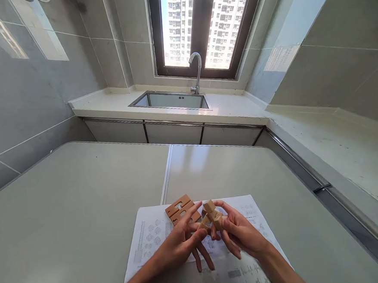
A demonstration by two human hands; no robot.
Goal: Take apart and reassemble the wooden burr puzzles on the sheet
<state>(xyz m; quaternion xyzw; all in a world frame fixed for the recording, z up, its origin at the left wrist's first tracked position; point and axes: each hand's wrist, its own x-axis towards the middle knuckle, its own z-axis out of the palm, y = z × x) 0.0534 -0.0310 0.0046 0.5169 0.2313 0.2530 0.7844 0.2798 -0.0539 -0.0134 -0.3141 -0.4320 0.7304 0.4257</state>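
Observation:
Light wooden puzzle blocks (210, 214) are held together between my two hands, above printed sheets. My left hand (185, 236) has its thumb and a finger on the lower left block, the other fingers spread downward. My right hand (242, 230) grips the right side of the blocks between thumb and fingers. Behind my left hand, reddish-brown wooden pieces with cut-outs (179, 205) lie on the paper, partly covered by my fingers. The printed paper (147, 243) shows small diagrams.
A pale table (83, 200) with a seam down its middle lies under the paper. Beyond it stand a counter (232, 106), a sink (173, 100), a faucet (199, 72) and a window. Another counter (347, 134) runs along the right.

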